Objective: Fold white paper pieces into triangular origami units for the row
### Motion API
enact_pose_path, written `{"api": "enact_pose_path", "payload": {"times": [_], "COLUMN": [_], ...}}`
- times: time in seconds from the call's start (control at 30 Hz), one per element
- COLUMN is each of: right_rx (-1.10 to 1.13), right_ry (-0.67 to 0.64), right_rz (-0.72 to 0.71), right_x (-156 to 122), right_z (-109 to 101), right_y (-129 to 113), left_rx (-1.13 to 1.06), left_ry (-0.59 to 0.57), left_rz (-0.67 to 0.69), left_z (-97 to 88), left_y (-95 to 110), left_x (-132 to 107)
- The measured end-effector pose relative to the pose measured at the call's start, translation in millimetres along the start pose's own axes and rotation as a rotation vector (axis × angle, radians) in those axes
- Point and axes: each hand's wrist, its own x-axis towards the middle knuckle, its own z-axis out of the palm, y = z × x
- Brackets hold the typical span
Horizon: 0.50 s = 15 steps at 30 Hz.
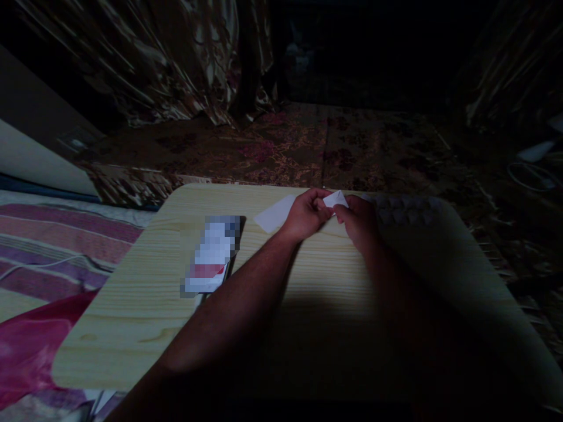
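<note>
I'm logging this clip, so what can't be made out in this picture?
1. Head view: the flat item on the table is pixelated, so its face is unreadable.
2. Head view: the small white paper pinched by the left hand and right hand is partly covered by fingers; its shape is unclear.
3. Head view: the table's right side lies in shadow.

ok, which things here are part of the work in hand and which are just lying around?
In hand: folded white paper, pinched by left hand and right hand; wooden table beneath.
Lying about: white paper strip beside the left hand, flat red-and-white object, striped cloth, red cloth.
</note>
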Motion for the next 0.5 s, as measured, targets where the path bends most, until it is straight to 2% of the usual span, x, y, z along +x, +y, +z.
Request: {"api": "enact_pose_path", "payload": {"times": [0.3, 0.5], "right_rx": [-0.024, -0.029], "right_ry": [0.039, -0.01], "right_rz": [-0.04, -0.081], "right_x": [3.2, 3.3], "right_z": [3.3, 3.8], "right_y": [7.8, 9.9], "left_rx": [0.036, -0.012], "left_ry": [-0.009, 0.034], "left_rz": [0.026, 0.006], "left_z": [2.6, 0.2], "left_y": [0.6, -0.7], "left_x": [0.4, 1.2]}}
